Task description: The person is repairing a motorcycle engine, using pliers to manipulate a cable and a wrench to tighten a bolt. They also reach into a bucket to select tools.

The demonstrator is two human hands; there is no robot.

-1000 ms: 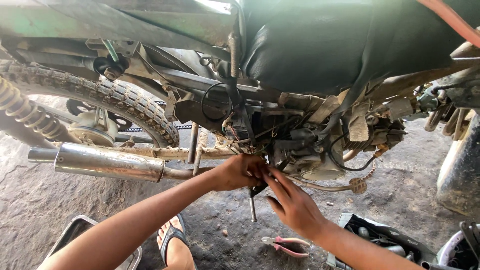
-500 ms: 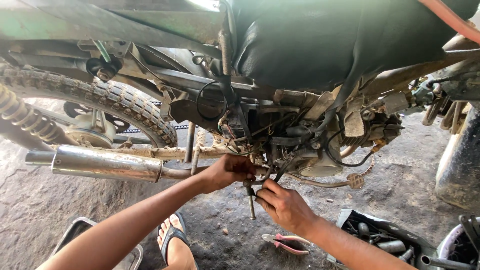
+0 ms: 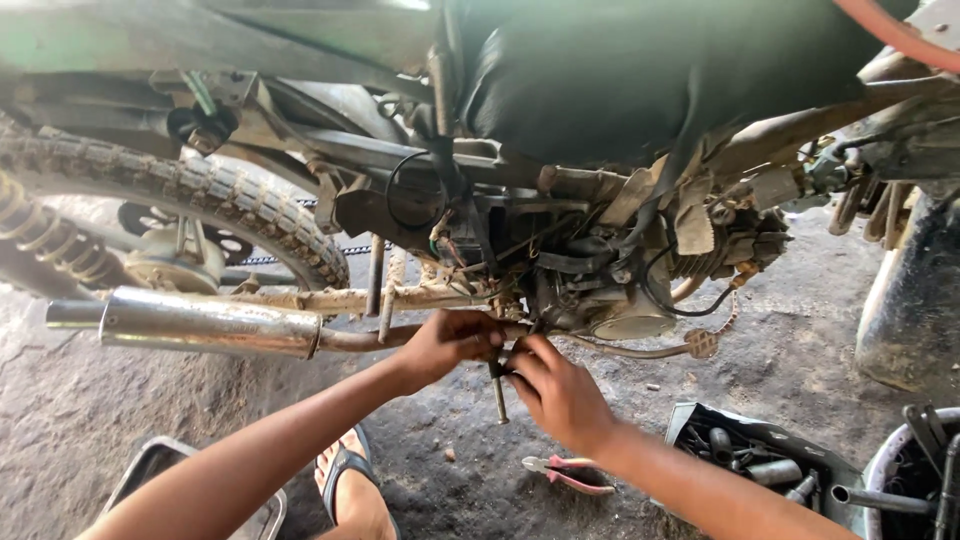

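A: Setting?
B: Bare dirt floor [image 3: 150, 430], motorcycle [image 3: 600, 130] overhead. Chrome exhaust pipe [image 3: 210, 322] runs left, under the knobby rear tyre [image 3: 200, 195].
A: Hands?
B: Close together beneath the engine [image 3: 610, 290]. Left hand [image 3: 447, 345] is curled at the frame's underside, just beside a metal rod [image 3: 498, 390] hanging down. Right hand [image 3: 558, 392] has its fingers at the same rod. Can't tell how firmly either grips it.
A: Nearby?
B: Red-handled pliers [image 3: 568, 470] on the ground, near the right wrist. Tool tray [image 3: 760, 465] at right. Sandalled foot [image 3: 348, 490] below.
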